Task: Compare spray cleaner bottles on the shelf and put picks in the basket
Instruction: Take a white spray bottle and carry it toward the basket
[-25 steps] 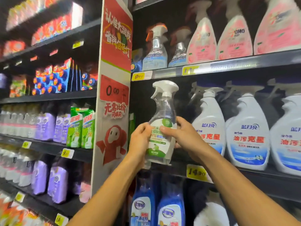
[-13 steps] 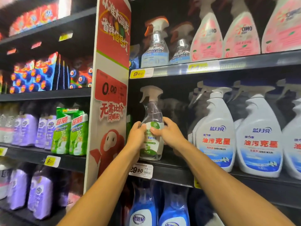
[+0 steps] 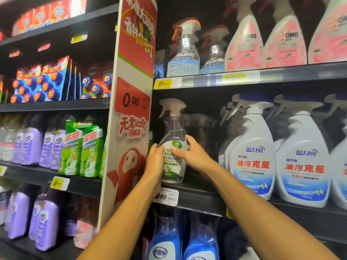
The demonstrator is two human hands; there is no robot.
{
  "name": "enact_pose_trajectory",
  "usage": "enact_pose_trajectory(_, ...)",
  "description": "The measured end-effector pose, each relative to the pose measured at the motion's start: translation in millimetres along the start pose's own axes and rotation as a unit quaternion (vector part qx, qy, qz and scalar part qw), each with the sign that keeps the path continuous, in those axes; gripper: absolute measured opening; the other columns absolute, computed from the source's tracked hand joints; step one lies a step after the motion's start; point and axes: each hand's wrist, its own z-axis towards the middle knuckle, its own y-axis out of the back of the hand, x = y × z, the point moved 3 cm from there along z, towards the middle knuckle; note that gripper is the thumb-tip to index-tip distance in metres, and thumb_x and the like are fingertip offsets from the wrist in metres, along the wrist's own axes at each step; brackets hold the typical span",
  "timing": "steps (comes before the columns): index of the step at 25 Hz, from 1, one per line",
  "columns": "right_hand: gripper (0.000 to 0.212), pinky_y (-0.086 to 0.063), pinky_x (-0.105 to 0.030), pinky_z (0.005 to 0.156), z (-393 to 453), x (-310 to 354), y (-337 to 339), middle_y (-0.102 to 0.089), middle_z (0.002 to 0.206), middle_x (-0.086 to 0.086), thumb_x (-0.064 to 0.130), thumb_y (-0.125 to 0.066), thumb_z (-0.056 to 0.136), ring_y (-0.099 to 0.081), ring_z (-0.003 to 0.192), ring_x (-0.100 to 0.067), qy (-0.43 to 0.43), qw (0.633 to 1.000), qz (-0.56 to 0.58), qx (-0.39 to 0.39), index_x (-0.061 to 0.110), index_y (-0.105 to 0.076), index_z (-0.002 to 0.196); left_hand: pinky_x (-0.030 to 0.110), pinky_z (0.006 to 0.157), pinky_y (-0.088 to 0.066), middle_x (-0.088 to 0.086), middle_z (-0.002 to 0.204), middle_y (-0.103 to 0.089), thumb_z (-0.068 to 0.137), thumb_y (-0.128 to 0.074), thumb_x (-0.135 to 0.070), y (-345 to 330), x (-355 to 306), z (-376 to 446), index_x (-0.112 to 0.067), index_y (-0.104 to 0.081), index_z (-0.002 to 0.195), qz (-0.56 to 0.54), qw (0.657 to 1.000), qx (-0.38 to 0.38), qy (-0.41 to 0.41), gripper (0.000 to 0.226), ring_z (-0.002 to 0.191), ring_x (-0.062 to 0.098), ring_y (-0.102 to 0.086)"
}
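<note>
On the dark store shelf [image 3: 197, 192], the clear spray bottle with a green label [image 3: 173, 147] has been set back down, still gripped by curled fingers of the left hand [image 3: 155, 162] and right hand [image 3: 195, 156], so it seems not picked.

A spray bottle [image 3: 173, 147] stands upright on the shelf [image 3: 202, 196] in front of me, my left hand [image 3: 155, 164] on its left side, my right hand [image 3: 195, 156] on its right. A divider sign [image 3: 131, 109] stands just left; more trigger bottles [image 3: 251, 156] line up to the right.
</note>
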Motion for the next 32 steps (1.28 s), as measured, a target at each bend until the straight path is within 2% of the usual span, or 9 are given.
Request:
enact_pose_trajectory(2, 0.071, -0.045, -0.025, 0.093, -9, 6, 9, -0.045, 0.151, -0.002, 0.035, -0.06, 0.097, -0.052, 0.123, -0.011, -0.005, 0.999, -0.045, -0.011, 0.02, -0.021, 0.154, 0.041, 0.091, -0.053, 0.007, 0.135, -0.055, 0.102, -0.042, -0.023, -1, -1, -7, -0.023, -0.025, 0.152, 0.03, 0.999, 0.006, -0.023, 0.053, 0.11, 0.022, -0.062)
enact_pose_trajectory(4, 0.07, -0.037, -0.025, 0.096, -24, 19, 26, -0.036, 0.157, 0.0, 0.037, -0.055, 0.099, -0.043, 0.134, -0.013, 0.016, 0.997, -0.064, -0.043, 0.023, -0.018, 0.156, 0.03, 0.082, -0.055, -0.003, 0.128, -0.059, 0.102, -0.041, -0.023, -6, 0, -19, -0.027, -0.03, 0.149, 0.036, 0.997, 0.022, -0.07, 0.048, 0.106, 0.013, -0.064)
enact_pose_trajectory(6, 0.06, -0.039, -0.018, 0.093, -44, 35, 48, -0.041, 0.153, 0.004, 0.031, -0.054, 0.101, -0.046, 0.126, -0.003, 0.061, 0.994, -0.062, -0.061, 0.025, -0.026, 0.153, 0.021, 0.072, -0.053, -0.013, 0.113, -0.064, 0.101, -0.044, -0.02, -13, -3, -31, -0.031, -0.045, 0.134, 0.015, 0.993, 0.019, -0.113, 0.035, 0.095, 0.004, -0.066)
enact_pose_trajectory(13, 0.033, -0.055, -0.026, 0.087, -124, 70, 143, -0.071, 0.11, 0.001, -0.004, -0.054, 0.094, -0.065, 0.105, -0.008, 0.193, 0.96, -0.033, -0.202, 0.023, -0.061, 0.112, 0.035, 0.102, -0.045, -0.009, 0.117, -0.062, 0.094, -0.054, -0.007, -68, -6, -56, -0.026, -0.06, 0.112, 0.009, 0.987, 0.09, -0.133, 0.027, 0.115, 0.009, -0.056)
enact_pose_trajectory(18, 0.024, -0.053, -0.021, 0.077, -145, 62, 185, -0.069, 0.102, 0.01, 0.003, -0.058, 0.092, -0.065, 0.09, -0.001, 0.175, 0.922, -0.138, -0.316, 0.021, -0.063, 0.107, 0.024, 0.091, -0.047, -0.007, 0.13, -0.055, 0.094, -0.061, -0.014, -110, 8, -64, -0.019, -0.049, 0.136, 0.087, 0.969, 0.192, -0.126, 0.045, 0.107, -0.003, -0.055)
enact_pose_trajectory(21, 0.025, -0.058, -0.025, 0.066, -141, 50, 191, -0.067, 0.117, 0.006, 0.021, -0.064, 0.093, -0.067, 0.082, -0.008, 0.109, 0.927, -0.206, -0.292, 0.022, -0.06, 0.118, 0.015, 0.074, -0.047, -0.009, 0.122, -0.057, 0.092, -0.065, -0.024, -116, 19, -62, -0.022, -0.046, 0.135, 0.106, 0.968, 0.204, -0.099, 0.048, 0.102, -0.002, -0.056)
enact_pose_trajectory(23, 0.044, -0.06, -0.038, 0.076, -135, 41, 190, -0.064, 0.128, 0.002, 0.033, -0.066, 0.092, -0.07, 0.082, -0.013, 0.061, 0.932, -0.248, -0.258, 0.019, -0.056, 0.133, 0.017, 0.073, -0.051, -0.007, 0.116, -0.061, 0.089, -0.068, -0.03, -118, 22, -59, -0.021, -0.051, 0.127, 0.11, 0.967, 0.215, -0.077, 0.042, 0.103, 0.006, -0.061)
enact_pose_trajectory(25, 0.056, -0.061, -0.035, 0.069, -129, 36, 186, -0.063, 0.131, 0.001, 0.037, -0.067, 0.091, -0.072, 0.072, -0.013, 0.031, 0.936, -0.261, -0.233, 0.018, -0.05, 0.141, 0.024, 0.077, -0.055, -0.003, 0.117, -0.065, 0.088, -0.069, -0.033, -121, 24, -59, -0.02, -0.056, 0.123, 0.109, 0.964, 0.235, -0.054, 0.04, 0.106, 0.012, -0.064)
enact_pose_trajectory(32, 0.034, -0.062, -0.035, 0.06, -116, 28, 177, -0.072, 0.104, 0.008, 0.037, -0.074, 0.085, -0.072, 0.079, -0.012, 0.024, 0.945, -0.257, -0.201, 0.027, -0.06, 0.114, 0.022, 0.065, -0.057, 0.001, 0.111, -0.07, 0.088, -0.071, -0.02, -128, 31, -65, -0.017, -0.06, 0.117, 0.092, 0.965, 0.24, -0.049, 0.031, 0.094, 0.013, -0.071)
